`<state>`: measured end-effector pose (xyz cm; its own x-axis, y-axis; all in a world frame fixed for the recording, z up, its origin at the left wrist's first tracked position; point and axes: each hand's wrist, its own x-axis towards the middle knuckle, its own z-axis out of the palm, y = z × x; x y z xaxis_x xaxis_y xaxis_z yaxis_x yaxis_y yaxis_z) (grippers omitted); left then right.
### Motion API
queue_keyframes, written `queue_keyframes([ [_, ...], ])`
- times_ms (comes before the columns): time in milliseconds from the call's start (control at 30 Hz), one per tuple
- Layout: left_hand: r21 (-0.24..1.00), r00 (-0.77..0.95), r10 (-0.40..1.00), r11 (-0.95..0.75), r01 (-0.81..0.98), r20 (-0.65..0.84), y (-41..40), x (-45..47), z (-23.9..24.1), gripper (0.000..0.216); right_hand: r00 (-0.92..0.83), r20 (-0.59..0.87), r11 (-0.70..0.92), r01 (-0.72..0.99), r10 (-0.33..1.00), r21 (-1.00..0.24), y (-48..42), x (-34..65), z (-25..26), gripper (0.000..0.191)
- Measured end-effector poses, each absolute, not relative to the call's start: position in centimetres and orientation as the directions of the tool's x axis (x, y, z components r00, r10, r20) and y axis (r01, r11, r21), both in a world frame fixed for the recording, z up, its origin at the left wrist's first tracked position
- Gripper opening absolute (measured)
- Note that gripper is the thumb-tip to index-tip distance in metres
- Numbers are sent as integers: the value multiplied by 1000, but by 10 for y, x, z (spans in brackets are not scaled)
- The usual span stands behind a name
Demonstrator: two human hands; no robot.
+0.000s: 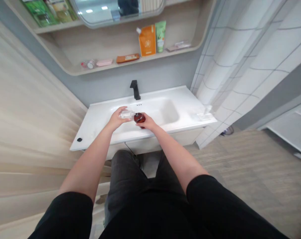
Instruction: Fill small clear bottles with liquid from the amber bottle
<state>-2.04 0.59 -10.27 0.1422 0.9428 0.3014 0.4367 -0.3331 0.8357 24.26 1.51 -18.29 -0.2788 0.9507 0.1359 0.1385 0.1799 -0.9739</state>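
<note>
Over the front of the white sink (170, 111), my left hand (117, 119) is wrapped around a clear bottle (126, 114) that lies sideways. Its narrow end points right, to the mouth of a dark amber bottle (140, 118). Around that amber bottle the fingers of my right hand (148, 122) are closed. The two bottle mouths meet or nearly meet; whether they touch, I cannot tell. No liquid between them can be made out.
A black faucet (135, 89) rises behind the basin. To the left lies a small black cap-like piece (79, 139); at the right end stands a clear-and-white container (205, 113). Above, a shelf (103, 66) holds an orange pouch (147, 41) and a green tube (160, 36).
</note>
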Motion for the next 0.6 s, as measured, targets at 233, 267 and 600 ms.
queue_keyframes([
  [233,853,141,946,-324,408,292,8,-22,-105,99,-278,151,198,150,949,-969,14,243,-180,82],
  [267,855,139,946,-324,405,293,8,-22,-105,99,-280,148,196,151,949,-969,13,243,-179,81],
  [600,819,161,941,-338,463,297,7,-24,-100,97,-297,101,144,124,950,-982,10,243,-177,84],
])
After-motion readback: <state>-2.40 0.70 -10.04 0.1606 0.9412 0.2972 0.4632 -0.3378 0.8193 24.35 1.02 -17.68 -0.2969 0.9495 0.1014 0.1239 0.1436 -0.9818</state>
